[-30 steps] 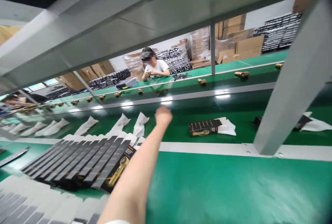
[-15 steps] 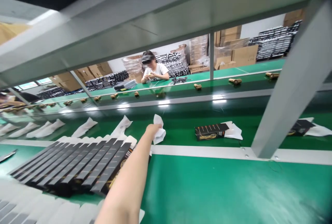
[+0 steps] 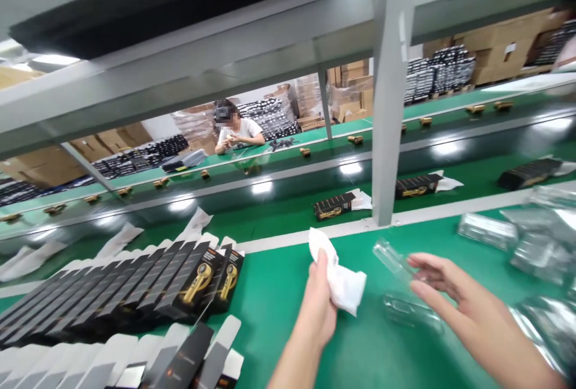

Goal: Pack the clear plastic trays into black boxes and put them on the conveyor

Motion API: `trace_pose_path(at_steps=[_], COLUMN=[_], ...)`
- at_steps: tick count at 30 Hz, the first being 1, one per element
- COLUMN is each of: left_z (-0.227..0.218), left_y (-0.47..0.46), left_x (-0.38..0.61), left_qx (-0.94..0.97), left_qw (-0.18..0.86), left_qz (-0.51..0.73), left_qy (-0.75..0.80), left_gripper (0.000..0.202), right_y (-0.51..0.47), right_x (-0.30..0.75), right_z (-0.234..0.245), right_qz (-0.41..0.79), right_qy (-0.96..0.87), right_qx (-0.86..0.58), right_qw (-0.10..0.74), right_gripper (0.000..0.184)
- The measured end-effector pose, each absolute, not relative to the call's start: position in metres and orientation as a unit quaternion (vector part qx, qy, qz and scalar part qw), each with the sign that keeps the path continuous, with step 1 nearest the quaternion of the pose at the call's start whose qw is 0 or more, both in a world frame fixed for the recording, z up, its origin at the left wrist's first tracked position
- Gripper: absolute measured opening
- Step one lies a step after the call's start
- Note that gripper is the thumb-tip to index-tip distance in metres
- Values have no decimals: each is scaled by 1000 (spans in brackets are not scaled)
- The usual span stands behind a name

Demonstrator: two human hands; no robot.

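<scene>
Left hand (image 3: 317,305) closed around a crumpled white sheet (image 3: 344,281), which rises above the fist. Right hand (image 3: 463,296) open, fingers spread, fingertips (image 3: 416,263) just beside a clear plastic blister tray (image 3: 398,290), which lies tilted between the hands on the green table (image 3: 279,329). Near left: rows of black product boxes (image 3: 135,287). Far right: more clear blister trays (image 3: 488,231). Beyond: a green conveyor belt (image 3: 270,215) carrying black boxes (image 3: 333,206); farther off, a co-worker (image 3: 236,128) seated, hands raised together.

Left hand (image 3: 317,299) grips tissue (image 3: 342,278) (crumpled), right hand (image 3: 463,299) touches clear plastic blister (image 3: 391,260).
</scene>
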State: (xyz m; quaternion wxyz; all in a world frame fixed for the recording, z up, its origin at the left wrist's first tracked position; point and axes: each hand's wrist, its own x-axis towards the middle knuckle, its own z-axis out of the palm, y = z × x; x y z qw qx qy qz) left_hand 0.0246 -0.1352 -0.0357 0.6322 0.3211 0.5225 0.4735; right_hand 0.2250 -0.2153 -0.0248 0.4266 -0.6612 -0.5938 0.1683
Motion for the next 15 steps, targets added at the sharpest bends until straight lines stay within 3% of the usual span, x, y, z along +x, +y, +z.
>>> trace_pose_path(at_steps=[5,11,15], left_z=[-44,-33,-35], left_y=[-195,-212,-218], left_x=[59,62,57], left_qx=[240,266,264], left_qw=[725,719,741], left_qz=[517,501,486], left_qy=[387,402,382], left_gripper=[62,43,48], right_y=[-229,-250,-253], right_x=[182,173,188], right_z=[-41,-59,-45], right_qz=[100,-28,47], right_qy=[-690,-760,-757], right_qx=[-590,-544,-550], right_qw=[407,355,349], right_gripper=[26,40,44])
